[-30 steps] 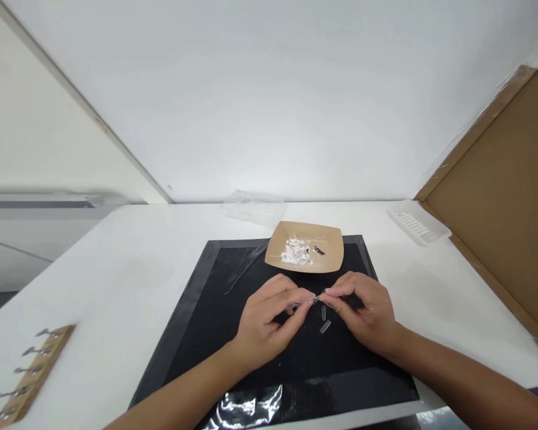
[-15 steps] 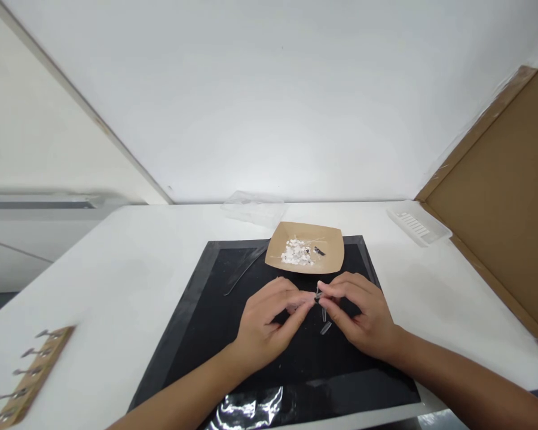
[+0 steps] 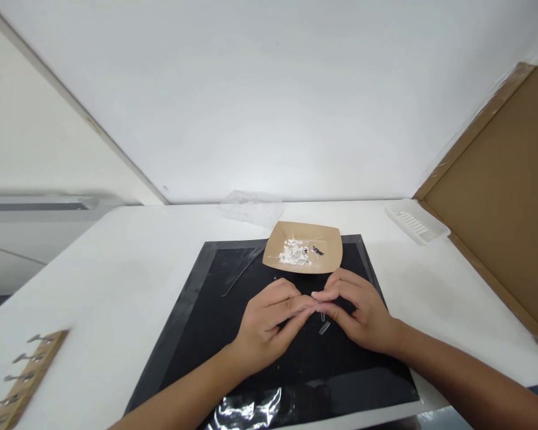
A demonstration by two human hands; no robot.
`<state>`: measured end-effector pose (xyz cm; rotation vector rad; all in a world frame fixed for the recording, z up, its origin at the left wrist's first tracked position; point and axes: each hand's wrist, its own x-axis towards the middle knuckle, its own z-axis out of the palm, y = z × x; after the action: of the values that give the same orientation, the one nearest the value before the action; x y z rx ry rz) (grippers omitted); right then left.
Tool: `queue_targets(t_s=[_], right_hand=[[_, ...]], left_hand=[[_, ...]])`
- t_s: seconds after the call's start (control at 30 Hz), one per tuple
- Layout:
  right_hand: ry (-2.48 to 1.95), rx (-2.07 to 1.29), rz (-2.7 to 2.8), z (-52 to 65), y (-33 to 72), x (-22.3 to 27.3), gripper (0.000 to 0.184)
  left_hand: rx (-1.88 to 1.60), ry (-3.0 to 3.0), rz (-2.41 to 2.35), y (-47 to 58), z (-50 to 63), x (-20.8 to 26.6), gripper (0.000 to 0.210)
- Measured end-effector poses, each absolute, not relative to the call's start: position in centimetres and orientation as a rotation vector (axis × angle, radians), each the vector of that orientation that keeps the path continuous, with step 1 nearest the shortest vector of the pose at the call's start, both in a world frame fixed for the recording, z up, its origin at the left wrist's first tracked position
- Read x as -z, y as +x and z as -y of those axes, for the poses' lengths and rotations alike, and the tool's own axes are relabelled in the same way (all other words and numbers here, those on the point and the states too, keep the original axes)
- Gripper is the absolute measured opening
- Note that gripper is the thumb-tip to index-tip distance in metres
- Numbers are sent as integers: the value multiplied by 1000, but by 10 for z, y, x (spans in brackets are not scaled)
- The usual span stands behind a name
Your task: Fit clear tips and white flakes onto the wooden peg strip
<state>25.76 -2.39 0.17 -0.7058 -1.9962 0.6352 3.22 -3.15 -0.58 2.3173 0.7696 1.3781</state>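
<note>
- Mat [image 3: 201, 340]: black with a dark grey border.
- Tray [image 3: 296, 229]: plain light brown.
- Scraps [image 3: 294, 253] inside: white, flecked with black.
- Small pieces [image 3: 324, 328]: clear.
- Table [image 3: 116, 275]: white.
- Side panel [image 3: 497, 179]: brown.

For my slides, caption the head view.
Left hand and right hand close together over a black rectangular mat, near small clear strips and a shallow tan tray of white flakes.

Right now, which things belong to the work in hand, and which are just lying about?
Likely in use:
left hand, right hand
small clear pieces near them
black mat beneath
perhaps the brown dish of white bits

Likely lying about:
thin dark tool, untouched
clear plastic at the back
white tray, far right
wooden strip, far left
</note>
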Motion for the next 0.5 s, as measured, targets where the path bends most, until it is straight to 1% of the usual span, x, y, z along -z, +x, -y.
queue_targets(t_s=[0.13,0.23,0.37,0.5], right_hand=[[-676,-679,2013,23,259,-4,5],[-671,-669,2044,22,261,-4,4],[-682,-635,2065,19,263,-5,8],[-707,-637,2048,15,266,-4,15]], left_hand=[[-1385,2333,-719,33,30,3,22],[-1384,2336,-695,34,29,0,22],[-1402,2322,-741,34,28,0,18],[-1419,2279,-777,33,28,3,17]])
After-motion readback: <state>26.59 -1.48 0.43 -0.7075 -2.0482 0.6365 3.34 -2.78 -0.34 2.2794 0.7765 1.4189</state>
